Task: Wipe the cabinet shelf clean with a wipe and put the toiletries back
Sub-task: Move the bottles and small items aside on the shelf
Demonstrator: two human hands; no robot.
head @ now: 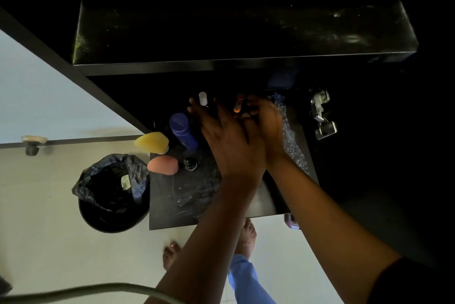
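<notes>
Both hands reach to the back of the lower black shelf point(187, 205). My left hand point(226, 138) lies over the right one with its fingers spread, near a small white container point(203, 98). My right hand point(266, 119) curls its fingers round a small dark item with an orange part point(237, 106); its shape is hard to make out in the dark. A blue bottle point(183, 132), a yellow piece point(152, 142), a pink piece point(163, 164) and a small black cap point(190, 163) stand at the shelf's left. A shiny blue plastic pack point(286, 136) lies on the right. The upper shelf point(221, 32) is bare.
A black bin with a dark liner point(113, 195) stands on the floor left of the cabinet. A metal hinge point(321, 116) sticks out on the right wall. The pale open door with a knob point(32, 144) is at the left. My bare feet point(246, 237) stand below; a cable point(98, 290) crosses the bottom left.
</notes>
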